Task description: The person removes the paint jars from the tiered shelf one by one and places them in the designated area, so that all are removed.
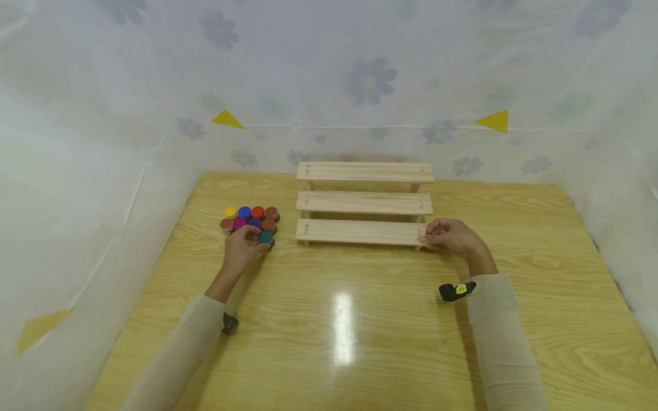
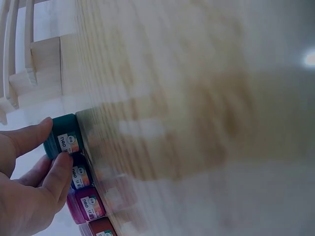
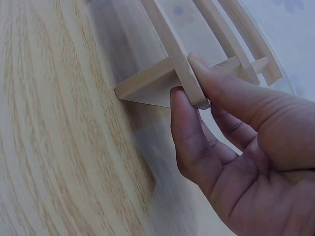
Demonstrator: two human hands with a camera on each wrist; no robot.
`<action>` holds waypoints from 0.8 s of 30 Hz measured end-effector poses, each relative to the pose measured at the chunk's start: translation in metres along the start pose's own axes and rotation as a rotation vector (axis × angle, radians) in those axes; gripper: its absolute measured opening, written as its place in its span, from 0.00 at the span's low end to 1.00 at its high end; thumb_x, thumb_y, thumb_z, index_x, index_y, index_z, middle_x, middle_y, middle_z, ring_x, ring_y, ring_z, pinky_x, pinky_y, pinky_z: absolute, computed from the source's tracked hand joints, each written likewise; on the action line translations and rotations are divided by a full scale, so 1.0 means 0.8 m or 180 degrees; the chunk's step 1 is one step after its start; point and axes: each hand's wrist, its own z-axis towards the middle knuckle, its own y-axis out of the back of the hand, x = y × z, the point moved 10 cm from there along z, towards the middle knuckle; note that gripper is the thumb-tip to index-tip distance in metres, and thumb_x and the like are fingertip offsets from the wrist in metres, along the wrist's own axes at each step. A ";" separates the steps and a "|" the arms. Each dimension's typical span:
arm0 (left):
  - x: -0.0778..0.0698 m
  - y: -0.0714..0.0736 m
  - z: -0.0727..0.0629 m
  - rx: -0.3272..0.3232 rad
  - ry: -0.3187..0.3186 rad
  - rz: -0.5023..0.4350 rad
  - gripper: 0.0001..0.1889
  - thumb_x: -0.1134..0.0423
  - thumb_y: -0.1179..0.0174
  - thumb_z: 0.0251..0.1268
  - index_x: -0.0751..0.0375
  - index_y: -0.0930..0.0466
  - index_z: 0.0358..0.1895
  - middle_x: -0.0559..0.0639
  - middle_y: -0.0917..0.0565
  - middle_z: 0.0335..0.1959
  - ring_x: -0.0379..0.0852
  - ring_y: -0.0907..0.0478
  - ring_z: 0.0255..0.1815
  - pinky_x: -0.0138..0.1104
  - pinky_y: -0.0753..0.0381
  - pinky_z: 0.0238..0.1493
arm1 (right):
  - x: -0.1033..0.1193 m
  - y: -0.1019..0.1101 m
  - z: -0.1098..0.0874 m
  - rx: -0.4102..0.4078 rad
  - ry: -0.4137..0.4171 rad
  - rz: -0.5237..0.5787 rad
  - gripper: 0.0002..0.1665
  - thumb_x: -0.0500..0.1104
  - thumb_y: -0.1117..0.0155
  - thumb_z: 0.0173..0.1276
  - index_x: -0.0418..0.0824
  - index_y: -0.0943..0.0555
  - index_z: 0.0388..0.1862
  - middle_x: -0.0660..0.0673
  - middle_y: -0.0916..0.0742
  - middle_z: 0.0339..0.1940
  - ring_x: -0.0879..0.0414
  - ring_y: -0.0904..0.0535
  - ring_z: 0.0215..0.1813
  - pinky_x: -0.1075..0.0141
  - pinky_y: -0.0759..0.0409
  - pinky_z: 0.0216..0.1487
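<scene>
A green-lidded paint jar (image 1: 266,237) stands at the near right corner of a cluster of small paint jars (image 1: 257,212). My left hand (image 1: 241,249) pinches it between thumb and fingers; in the left wrist view the green jar (image 2: 66,135) shows its printed label, with blue and magenta jars (image 2: 88,205) beside it. At the right, a three-step wooden rack (image 1: 362,232) stands on the table. My right hand (image 1: 452,237) grips the right end of its lowest board, thumb on top and fingers beneath, as the right wrist view shows at the board's end (image 3: 189,81).
The wood-grain table (image 1: 390,342) runs to a flower-patterned white sheet (image 1: 370,80) at the back and sides. Yellow triangles (image 1: 493,121) are stuck on the sheet. Dark wrist cameras (image 1: 456,291) sit at both sleeves.
</scene>
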 end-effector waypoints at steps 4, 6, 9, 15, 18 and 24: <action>-0.001 0.000 0.000 -0.0006 -0.0048 0.0033 0.19 0.68 0.31 0.53 0.71 0.24 0.47 0.66 0.18 0.45 0.58 0.20 0.47 0.45 0.17 0.49 | 0.000 0.001 0.000 -0.0006 0.0031 0.0001 0.11 0.40 0.33 0.62 0.41 0.27 0.38 0.55 0.19 0.28 0.61 0.18 0.36 0.67 0.15 0.46; -0.002 -0.001 -0.001 -0.0012 -0.0064 0.0036 0.20 0.68 0.31 0.53 0.71 0.24 0.48 0.66 0.18 0.45 0.58 0.20 0.47 0.45 0.17 0.49 | 0.000 0.001 0.000 -0.0008 0.0052 0.0008 0.10 0.39 0.33 0.63 0.42 0.26 0.37 0.56 0.19 0.28 0.61 0.18 0.37 0.68 0.15 0.46; -0.003 -0.002 -0.001 0.0000 -0.0086 0.0031 0.20 0.67 0.30 0.52 0.71 0.24 0.48 0.66 0.18 0.45 0.58 0.20 0.46 0.44 0.16 0.47 | 0.001 0.002 -0.001 -0.0012 0.0068 0.0026 0.08 0.38 0.34 0.63 0.43 0.26 0.36 0.56 0.18 0.28 0.62 0.18 0.37 0.68 0.15 0.46; -0.004 -0.002 -0.002 0.0070 -0.0036 0.0072 0.23 0.64 0.30 0.53 0.69 0.24 0.51 0.65 0.19 0.47 0.57 0.20 0.47 0.45 0.18 0.48 | 0.006 -0.001 -0.003 -0.0012 0.0104 -0.0002 0.09 0.38 0.34 0.63 0.41 0.26 0.37 0.56 0.18 0.28 0.62 0.18 0.37 0.67 0.15 0.46; -0.010 -0.001 -0.003 0.0072 -0.0076 0.0097 0.23 0.62 0.31 0.55 0.70 0.25 0.52 0.65 0.20 0.51 0.59 0.22 0.51 0.48 0.18 0.52 | 0.008 -0.003 -0.006 -0.0053 0.0133 -0.0176 0.12 0.40 0.34 0.64 0.37 0.26 0.41 0.55 0.18 0.29 0.61 0.17 0.37 0.65 0.14 0.46; -0.045 0.005 -0.007 -0.0134 -0.0533 0.0191 0.25 0.62 0.34 0.58 0.75 0.28 0.54 0.68 0.22 0.51 0.61 0.25 0.52 0.50 0.21 0.55 | 0.013 -0.004 -0.018 -0.0286 0.0128 -0.0913 0.24 0.48 0.35 0.65 0.31 0.28 0.49 0.42 0.18 0.40 0.50 0.18 0.44 0.57 0.16 0.48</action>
